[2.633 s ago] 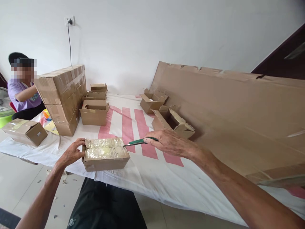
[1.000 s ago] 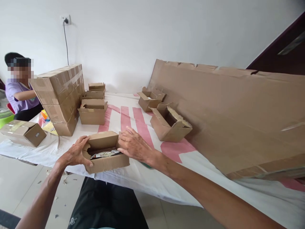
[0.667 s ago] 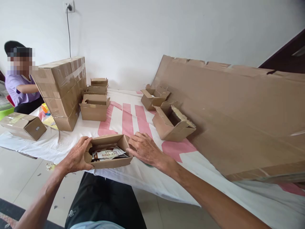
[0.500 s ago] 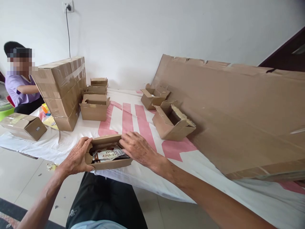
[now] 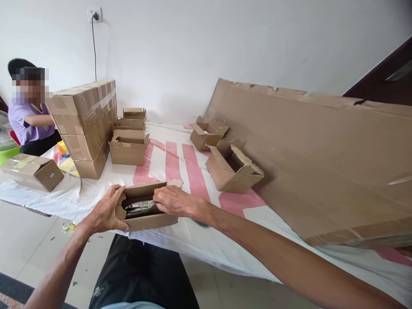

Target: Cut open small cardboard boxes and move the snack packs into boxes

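Note:
A small opened cardboard box (image 5: 146,221) sits at the near edge of the white and pink cloth (image 5: 174,161). My left hand (image 5: 106,210) grips its left end. My right hand (image 5: 170,201) reaches into the open top, fingers on the dark packets (image 5: 138,207) inside. A bit of green tool (image 5: 202,223) shows on the cloth under my right forearm.
An open empty box (image 5: 233,169) lies tilted to the right, another (image 5: 207,133) behind it. A big flat cardboard sheet (image 5: 322,154) leans at right. A stack of taped cartons (image 5: 85,124) and small boxes (image 5: 128,148) stand at left. Another person (image 5: 27,116) sits far left.
The taped box was cut with the green knife, which I then put down. The flaps are now spread and my right hand has gone from the box's right edge into it.

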A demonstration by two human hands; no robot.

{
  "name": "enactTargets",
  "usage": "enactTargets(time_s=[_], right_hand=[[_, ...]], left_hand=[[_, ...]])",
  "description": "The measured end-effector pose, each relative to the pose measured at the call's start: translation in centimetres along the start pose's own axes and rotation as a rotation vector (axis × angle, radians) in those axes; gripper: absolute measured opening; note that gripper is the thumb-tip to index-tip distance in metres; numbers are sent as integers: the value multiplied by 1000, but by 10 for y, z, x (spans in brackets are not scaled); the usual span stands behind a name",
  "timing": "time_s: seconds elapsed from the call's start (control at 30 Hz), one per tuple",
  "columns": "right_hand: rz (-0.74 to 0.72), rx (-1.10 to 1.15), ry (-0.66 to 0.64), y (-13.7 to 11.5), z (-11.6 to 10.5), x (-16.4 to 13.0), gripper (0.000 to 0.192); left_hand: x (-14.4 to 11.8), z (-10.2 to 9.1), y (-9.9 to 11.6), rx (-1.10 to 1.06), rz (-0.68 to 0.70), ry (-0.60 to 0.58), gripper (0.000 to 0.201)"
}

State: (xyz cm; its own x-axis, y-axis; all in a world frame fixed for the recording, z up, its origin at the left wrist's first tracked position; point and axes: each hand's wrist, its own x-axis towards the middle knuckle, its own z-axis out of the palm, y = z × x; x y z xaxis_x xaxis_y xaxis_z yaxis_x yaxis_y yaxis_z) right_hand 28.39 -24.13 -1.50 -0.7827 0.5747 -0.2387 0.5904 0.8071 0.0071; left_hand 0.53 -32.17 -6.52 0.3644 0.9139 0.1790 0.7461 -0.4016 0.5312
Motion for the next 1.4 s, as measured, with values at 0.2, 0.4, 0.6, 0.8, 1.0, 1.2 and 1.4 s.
enactTargets(time_s=[0.2, 0.4, 0.6, 0.8, 1.0, 1.2, 1.4], right_hand=[[3, 55, 111, 8, 16, 10, 21], [-44, 254, 250, 19, 30, 19, 28], [5, 643, 380, 31, 11, 11, 32], [-49, 891, 501, 43, -31, -7, 36], [-14, 971, 585, 43, -58, -14, 35], [133, 1086, 834, 27, -58, 10, 38], [41, 1175, 894, -8, -71, 33, 39]], left_hand=[[7, -2, -8, -79, -29, -6, 128], [12, -6, -15, -118, -73, -42, 126], [16, -12, -13, -152, -109, -59, 130], [17, -17, -20, -144, -59, -55, 135], [27, -37, -4, -28, -66, 218, 90], [38, -15, 52, 230, 39, 551, 96], [67, 5, 63, 80, 44, 635, 96]])
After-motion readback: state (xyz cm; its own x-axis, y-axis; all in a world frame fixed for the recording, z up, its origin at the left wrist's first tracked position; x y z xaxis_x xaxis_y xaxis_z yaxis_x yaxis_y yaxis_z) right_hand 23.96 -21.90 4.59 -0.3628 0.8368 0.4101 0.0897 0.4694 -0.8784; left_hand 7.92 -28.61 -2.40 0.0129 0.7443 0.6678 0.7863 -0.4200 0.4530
